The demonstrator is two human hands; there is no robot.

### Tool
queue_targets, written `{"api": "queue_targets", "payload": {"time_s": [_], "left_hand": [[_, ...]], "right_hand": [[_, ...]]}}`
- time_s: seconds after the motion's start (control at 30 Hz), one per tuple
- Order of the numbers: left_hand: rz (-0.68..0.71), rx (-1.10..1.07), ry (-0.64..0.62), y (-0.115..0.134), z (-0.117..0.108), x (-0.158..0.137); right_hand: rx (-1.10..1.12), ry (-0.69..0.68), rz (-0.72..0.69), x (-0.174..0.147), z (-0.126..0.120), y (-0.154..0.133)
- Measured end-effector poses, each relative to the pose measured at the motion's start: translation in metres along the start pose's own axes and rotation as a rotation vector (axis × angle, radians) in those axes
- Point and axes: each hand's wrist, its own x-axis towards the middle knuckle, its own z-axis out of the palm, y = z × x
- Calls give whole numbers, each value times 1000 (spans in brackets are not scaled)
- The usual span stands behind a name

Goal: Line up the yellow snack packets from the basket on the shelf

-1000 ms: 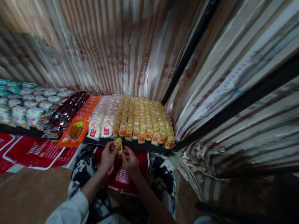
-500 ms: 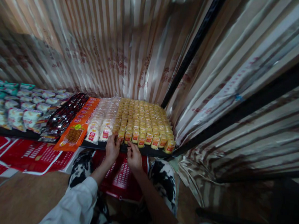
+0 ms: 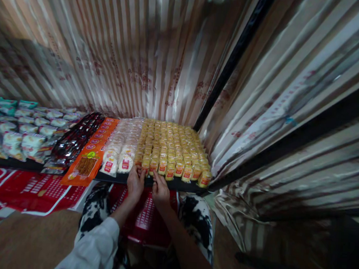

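Note:
Rows of small yellow snack packets (image 3: 174,146) in clear wrap with orange-red labels stand on the dark shelf (image 3: 176,185). At the front of the leftmost yellow rows, my left hand (image 3: 135,183) has its fingers bent round the lower front of a packet, partly covering it. Just right of it, my right hand (image 3: 161,191) is closed, fingertips bent together against the shelf's front edge below the neighbouring yellow packets. Whether it grips anything is hidden. White snack packets (image 3: 126,155) with red labels stand left of my left hand.
Further left lie an orange snack bag (image 3: 85,161), dark shiny packets (image 3: 72,144) and white-and-green packets (image 3: 33,141). Striped sheeting (image 3: 159,68) hangs behind. A black post (image 3: 232,68) rises at the right. Red printed sheets (image 3: 33,192) hang below the shelf.
The view has shifted slightly, so the goods at left sit a little further left and lower. Both hands stay at the front of the yellow rows, nearly unmoved.

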Motion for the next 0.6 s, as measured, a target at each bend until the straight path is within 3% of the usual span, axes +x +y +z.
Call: {"api": "queue_targets", "payload": {"time_s": [0.27,0.6], "left_hand": [[30,-1,-5,-1,3,-1],[280,40,-40,-12,-1,-6]], "right_hand": [[-110,-24,21,2,4,0],[-112,-43,24,2,-4,-12]]}}
